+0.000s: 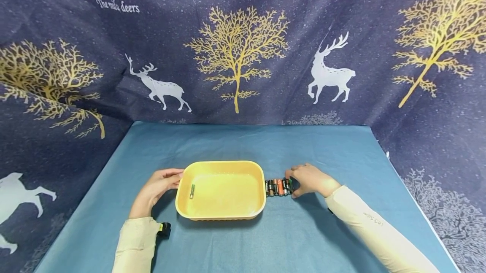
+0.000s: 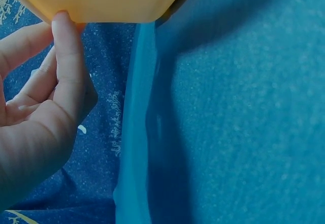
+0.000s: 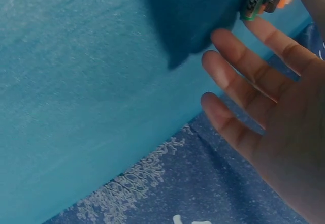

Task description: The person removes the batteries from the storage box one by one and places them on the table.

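A yellow plastic basin [image 1: 220,213] sits on the blue cloth, and one small battery [image 1: 192,191] lies inside it near the left wall. My left hand [image 1: 161,186] pinches the basin's left rim between thumb and fingers; the left wrist view shows the fingertips on the yellow edge [image 2: 111,10]. Right of the basin, several batteries [image 1: 279,187] lie side by side in a row. At the row's right end, my right hand [image 1: 309,179] has thumb and index finger at opposite ends of a green-ended battery [image 3: 254,0]. Its other fingers [image 3: 236,82] stretch out loosely. The thumb tip's contact is hidden in the right wrist view.
Blue cloth [image 1: 235,142] covers the table. Behind and beside it hangs a dark blue curtain [image 1: 265,95] with printed deer and trees. The row's left end lies close against the basin's right wall. A black wrist device [image 1: 164,230] is on my left wrist.
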Demonstrator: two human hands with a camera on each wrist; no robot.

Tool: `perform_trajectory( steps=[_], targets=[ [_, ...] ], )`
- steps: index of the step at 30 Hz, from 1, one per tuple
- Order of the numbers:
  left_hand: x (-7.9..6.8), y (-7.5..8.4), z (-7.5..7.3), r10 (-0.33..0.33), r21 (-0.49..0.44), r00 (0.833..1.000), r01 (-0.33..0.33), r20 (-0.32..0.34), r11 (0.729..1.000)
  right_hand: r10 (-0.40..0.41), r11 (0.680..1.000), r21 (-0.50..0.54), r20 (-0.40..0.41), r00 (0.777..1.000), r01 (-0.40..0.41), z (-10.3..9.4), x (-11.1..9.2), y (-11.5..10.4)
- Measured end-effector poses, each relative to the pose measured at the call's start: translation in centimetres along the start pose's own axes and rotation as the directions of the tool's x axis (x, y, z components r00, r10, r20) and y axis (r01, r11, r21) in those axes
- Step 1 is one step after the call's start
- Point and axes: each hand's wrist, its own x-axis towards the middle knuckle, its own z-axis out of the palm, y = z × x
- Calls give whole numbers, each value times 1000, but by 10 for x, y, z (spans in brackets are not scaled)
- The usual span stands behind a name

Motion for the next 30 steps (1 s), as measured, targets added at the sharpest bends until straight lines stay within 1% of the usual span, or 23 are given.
perform_trajectory(
  steps=[4,8,12,14,18,23,30],
  targets=[
    [0,1,0,2,8,1000,-2,-4,1000,6,1000,1,-5,1000,-6,-7,-1,-3],
    [0,1,0,8,3,1000,-8,-10,1000,8,1000,-3,-19,1000,-8,-20,1,-5],
    [0,2,1,-4,-4,1000,4,-17,1000,-1,1000,-2,-52,999,1,-35,5,-10],
    [0,2,2,-4,4,1000,4,-13,1000,-20,1000,-3,-79,997,19,-41,8,-13],
    [-1,2,2,3,2,1000,-2,-8,1000,-57,998,-8,-118,991,56,-52,15,-22],
    [-1,3,1,15,1,1000,-15,-1,1000,-77,997,1,-130,988,78,-64,27,-36],
    [-3,4,0,16,5,1000,-16,-1,1000,-121,993,-6,-145,982,122,-81,46,-56]
  ],
)
